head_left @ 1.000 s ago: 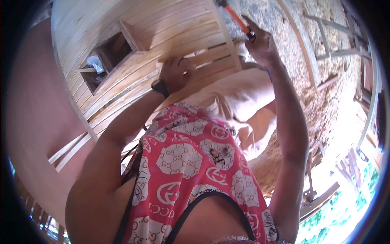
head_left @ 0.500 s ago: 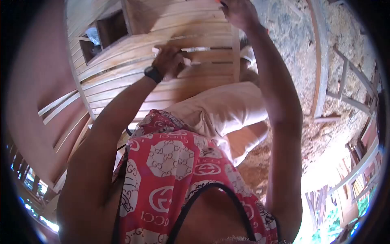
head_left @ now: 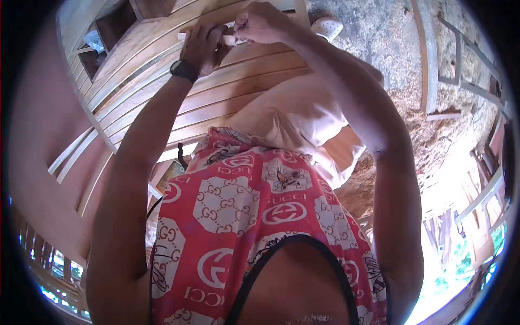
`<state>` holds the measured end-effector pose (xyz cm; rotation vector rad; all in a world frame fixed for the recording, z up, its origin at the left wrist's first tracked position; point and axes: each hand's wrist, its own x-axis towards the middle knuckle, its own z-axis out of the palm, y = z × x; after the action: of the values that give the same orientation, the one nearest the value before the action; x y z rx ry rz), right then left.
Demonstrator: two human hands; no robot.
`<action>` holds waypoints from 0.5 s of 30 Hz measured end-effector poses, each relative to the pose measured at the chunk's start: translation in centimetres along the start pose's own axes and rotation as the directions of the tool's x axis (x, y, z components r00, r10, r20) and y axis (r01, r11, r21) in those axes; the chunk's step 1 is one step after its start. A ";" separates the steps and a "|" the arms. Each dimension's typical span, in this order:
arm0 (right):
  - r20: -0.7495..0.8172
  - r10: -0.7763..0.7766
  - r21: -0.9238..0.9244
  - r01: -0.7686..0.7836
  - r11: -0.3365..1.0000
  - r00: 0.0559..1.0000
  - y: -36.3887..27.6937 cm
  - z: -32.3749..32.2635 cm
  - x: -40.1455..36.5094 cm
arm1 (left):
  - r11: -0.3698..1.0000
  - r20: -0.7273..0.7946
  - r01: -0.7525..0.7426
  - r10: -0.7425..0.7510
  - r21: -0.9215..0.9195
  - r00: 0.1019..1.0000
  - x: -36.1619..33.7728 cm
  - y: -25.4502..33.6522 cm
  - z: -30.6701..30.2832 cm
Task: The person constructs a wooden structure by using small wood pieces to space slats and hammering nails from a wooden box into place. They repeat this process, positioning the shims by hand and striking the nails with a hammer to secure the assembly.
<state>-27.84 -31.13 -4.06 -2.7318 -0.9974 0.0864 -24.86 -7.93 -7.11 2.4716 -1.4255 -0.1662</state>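
Observation:
My left hand [head_left: 203, 50], a dark watch on its wrist, is closed round a short pale strip of wood [head_left: 229, 40] above a slatted wooden panel [head_left: 238, 81]. The strip's ends stick out on both sides of the fingers. Right beside the strip's right end is my right hand [head_left: 262, 23], its fingers curled in a pinch. What those fingers hold is hidden. Narrow gaps run between the long slats under both hands.
Box-like wooden compartments [head_left: 111, 27] at the upper left hold a clear plastic bag [head_left: 94, 41]. A white clog [head_left: 327, 28] rests on the rough floor [head_left: 368, 32] beyond the panel. Wooden frame pieces [head_left: 460, 59] stand at the right.
My right hand has come down and left, to beside my left hand. The left hand has shifted up and left with the wood strip. The view has moved, and the white clog now shows more.

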 end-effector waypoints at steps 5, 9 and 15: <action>0.182 0.590 0.667 -0.539 0.514 0.787 -1.2 -0.3 -2.7 | 0.996 -0.100 -0.070 0.063 -0.062 0.993 0.8 0.0 0.7; 0.034 0.523 0.638 -0.421 0.645 0.852 -2.2 -0.9 -2.7 | 0.988 -0.194 -0.099 0.075 -0.115 0.978 1.9 1.4 0.5; -0.155 0.610 0.542 -0.450 0.710 0.777 2.3 -3.6 -5.3 | 0.982 -0.343 -0.032 -0.034 -0.184 0.939 6.0 5.5 -2.6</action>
<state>-29.97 -36.99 -1.27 -2.3591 -0.0312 -0.0222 -25.78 -15.23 -2.69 2.2138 -1.1998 0.1245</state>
